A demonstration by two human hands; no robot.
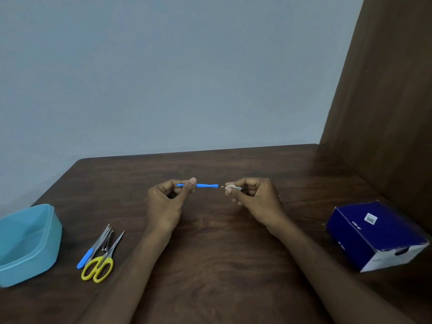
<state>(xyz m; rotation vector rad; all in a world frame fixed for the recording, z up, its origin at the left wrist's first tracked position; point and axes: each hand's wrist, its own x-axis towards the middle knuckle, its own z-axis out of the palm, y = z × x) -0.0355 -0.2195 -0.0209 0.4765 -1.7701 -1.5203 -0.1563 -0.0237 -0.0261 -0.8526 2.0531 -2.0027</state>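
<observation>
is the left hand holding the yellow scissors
No, the left hand pinches the blue-handled tool, while the yellow scissors lie on the table.

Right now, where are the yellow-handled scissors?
In the head view, the yellow-handled scissors lie on the wooden table at lower left, just right of the teal container and beside a blue-handled metal tool.

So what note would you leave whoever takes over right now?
Left hand: pinches the blue-handled tool, level above the table.
Right hand: pinches a small white piece at the tool's metal tip.
Done: tip and piece meet; joined or not, I cannot tell.
To do: probably finish working the piece with the tip.
Yellow scissors and a teal tub lie to the left, a blue box to the right.
</observation>
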